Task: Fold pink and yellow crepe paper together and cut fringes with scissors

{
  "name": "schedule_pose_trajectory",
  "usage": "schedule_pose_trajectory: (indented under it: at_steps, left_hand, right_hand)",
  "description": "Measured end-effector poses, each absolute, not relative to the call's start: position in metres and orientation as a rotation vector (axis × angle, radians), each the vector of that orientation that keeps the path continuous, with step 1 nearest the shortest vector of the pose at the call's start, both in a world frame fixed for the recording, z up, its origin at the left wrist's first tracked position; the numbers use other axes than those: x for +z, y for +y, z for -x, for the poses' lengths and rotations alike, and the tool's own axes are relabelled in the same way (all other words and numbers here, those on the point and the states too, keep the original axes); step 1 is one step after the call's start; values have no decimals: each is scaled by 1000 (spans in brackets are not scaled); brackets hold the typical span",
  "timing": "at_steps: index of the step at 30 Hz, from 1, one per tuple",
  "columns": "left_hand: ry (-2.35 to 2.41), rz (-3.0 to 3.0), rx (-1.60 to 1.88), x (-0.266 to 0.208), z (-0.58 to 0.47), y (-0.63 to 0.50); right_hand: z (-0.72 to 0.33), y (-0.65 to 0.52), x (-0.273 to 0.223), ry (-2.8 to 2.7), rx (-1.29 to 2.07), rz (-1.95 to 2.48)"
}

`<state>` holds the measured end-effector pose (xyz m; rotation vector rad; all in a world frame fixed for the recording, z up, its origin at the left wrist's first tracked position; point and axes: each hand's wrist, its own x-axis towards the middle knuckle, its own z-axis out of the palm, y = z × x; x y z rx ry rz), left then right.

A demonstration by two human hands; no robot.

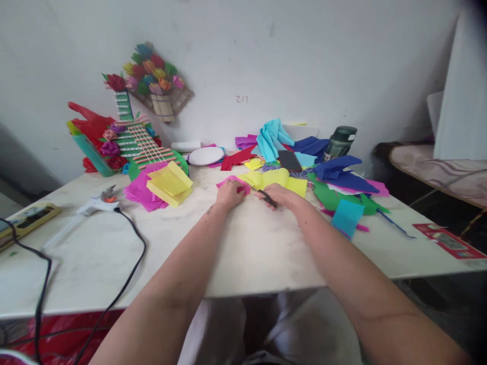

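Observation:
Both of my hands are over the middle of the white table. My left hand [230, 194] is closed on a small piece of pink paper [243, 184], pressing it near the tabletop. In my right hand [279, 194] is a pair of dark-handled scissors [269, 198], the blades pointing left at the pink paper. Whether the blades touch the paper is too small to tell. Just behind the hands lies a sheet of yellow paper [279, 178].
Left on the table [258, 253] are a glue gun [99, 204], its black cord, a power strip [32, 218] and magenta and yellow sheets [171, 185]. A flower-decorated guitar craft [142, 144] stands behind. Coloured paper, a phone [289, 161] and a bottle [340, 142] fill the right back.

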<state>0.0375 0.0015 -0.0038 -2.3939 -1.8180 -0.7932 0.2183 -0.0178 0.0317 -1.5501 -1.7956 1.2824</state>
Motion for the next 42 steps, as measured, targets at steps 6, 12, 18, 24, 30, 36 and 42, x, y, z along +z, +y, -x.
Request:
schedule_pose_trajectory:
  at_steps: [6,12,18,24,30,36,42]
  left_hand:
    - [-1815,2392,-803,-4,-38,2]
    - [-1818,2395,-789,-3,-38,2]
    - [-1836,2393,-781,-3,-38,1]
    - [-1842,2385,-790,-2,-39,0]
    - [-1854,2395,-768,-1,-39,0]
    - [-1860,2393,-770,-2,-39,1]
    - [-1836,2397,-786,-3,-38,1]
  right_hand:
    - [-213,-14,33,-1800,1261,1562]
    - [-211,-11,30,-1863,1188,1577]
    - [-210,-12,27,-1842,1150,1566]
    - [-213,-13,24,-1800,1163,1530]
    - [-212,-17,27,-1746,1207,1527]
    - [-211,-19,30,-1770,1183,1533]
    - [-211,-17,27,-1771,1151,1566]
